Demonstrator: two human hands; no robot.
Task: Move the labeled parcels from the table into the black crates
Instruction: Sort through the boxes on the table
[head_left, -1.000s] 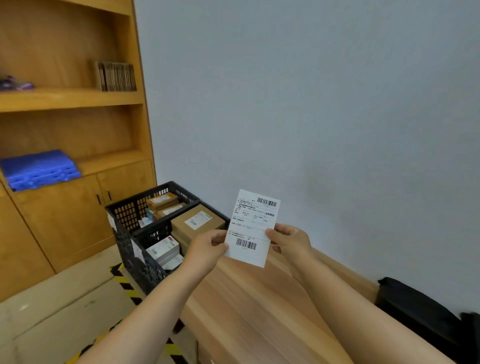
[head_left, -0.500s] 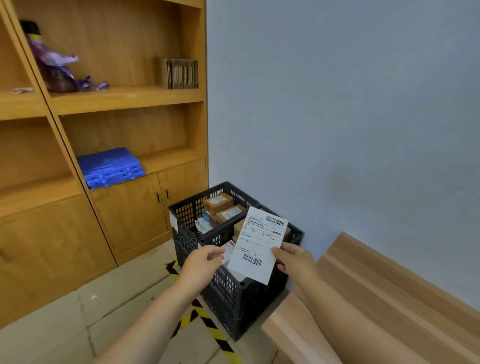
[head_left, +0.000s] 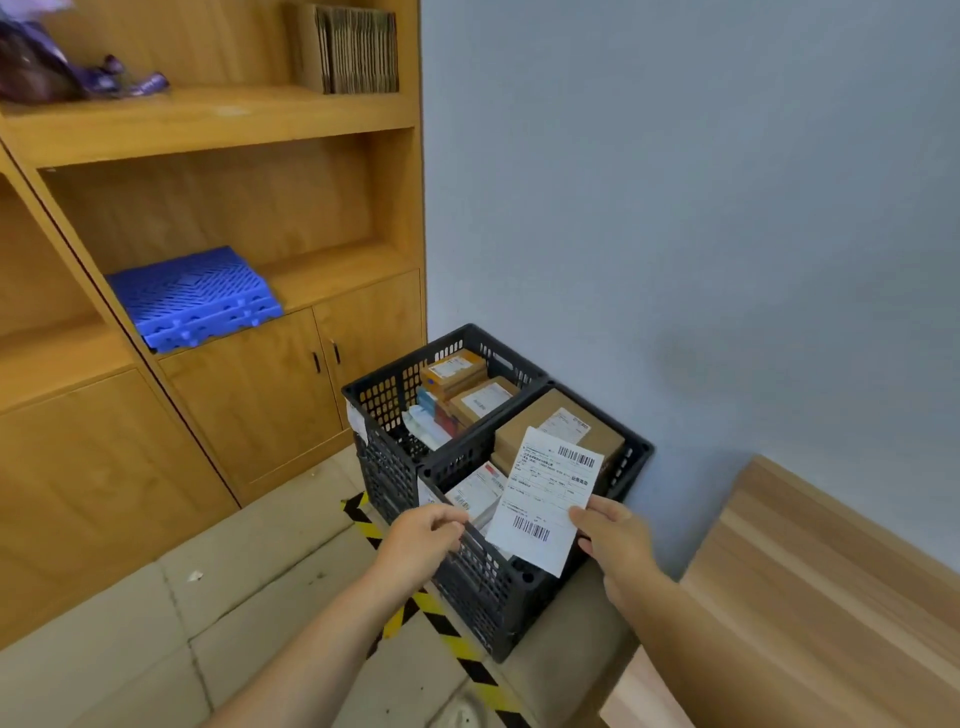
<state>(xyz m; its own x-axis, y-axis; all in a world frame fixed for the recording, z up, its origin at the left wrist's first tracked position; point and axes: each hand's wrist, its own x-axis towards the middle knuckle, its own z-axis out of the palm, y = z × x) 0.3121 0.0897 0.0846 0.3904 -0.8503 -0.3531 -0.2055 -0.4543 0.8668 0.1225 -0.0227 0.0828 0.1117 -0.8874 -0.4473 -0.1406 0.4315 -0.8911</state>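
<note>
My right hand (head_left: 613, 535) pinches the right edge of a white barcoded shipping label (head_left: 545, 499), held flat and tilted over the near black crate (head_left: 488, 577); my left hand (head_left: 423, 535) has its fingers curled just beside the label's left edge, and I cannot tell whether it pinches anything. I judge the sheet to be thin and floppy, so held by one edge it could fold or twist, and if I let go here it could flutter sideways and miss the crate, landing on the floor by the yellow-and-black hazard tape (head_left: 441, 623). The near crate already holds a large cardboard box (head_left: 558, 431) and smaller parcels, and the far black crate (head_left: 400, 389) holds more. The wooden table (head_left: 810, 597) sits to the right.
</note>
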